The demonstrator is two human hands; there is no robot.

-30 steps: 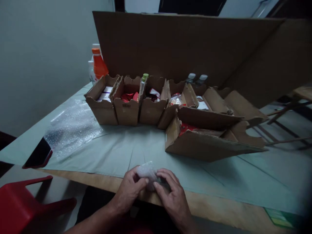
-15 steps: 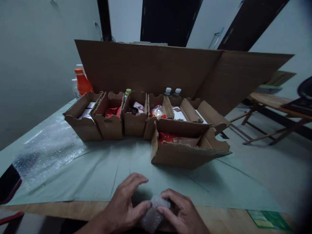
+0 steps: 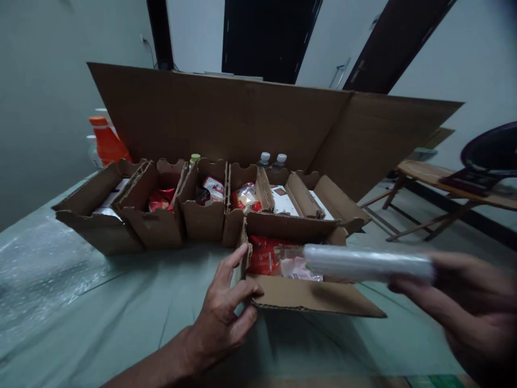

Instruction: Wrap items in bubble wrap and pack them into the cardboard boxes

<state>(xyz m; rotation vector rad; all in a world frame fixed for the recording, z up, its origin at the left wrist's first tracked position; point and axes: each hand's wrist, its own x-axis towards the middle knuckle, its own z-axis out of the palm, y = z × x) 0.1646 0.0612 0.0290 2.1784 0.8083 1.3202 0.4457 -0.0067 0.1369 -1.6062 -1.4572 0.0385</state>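
My right hand (image 3: 464, 302), partly blurred, grips the right end of a bubble-wrap roll (image 3: 367, 262). The roll is long, pale and shiny; whether anything is inside it I cannot tell. It is held level above the front cardboard box (image 3: 319, 296). That box is open at the top, with a red packet (image 3: 264, 256) and a pink-and-white packet (image 3: 299, 268) inside. At the near left corner of the box, my left hand (image 3: 230, 302) holds the cardboard edge, fingers over the wall and thumb below.
Behind stands a row of open cardboard boxes (image 3: 204, 218) with packets and cartons in them. A tall cardboard panel (image 3: 226, 113) rises at the back. Orange (image 3: 107, 143) and clear bottles stand far left, near a bubble-wrap sheet (image 3: 48, 275). A wooden stool (image 3: 428, 175) is off to the right.
Both hands were together on the bubble-wrap bundle at the table's near edge. My right hand has lifted it up and rightward; my left hand has moved to the front box, which now tilts towards me.
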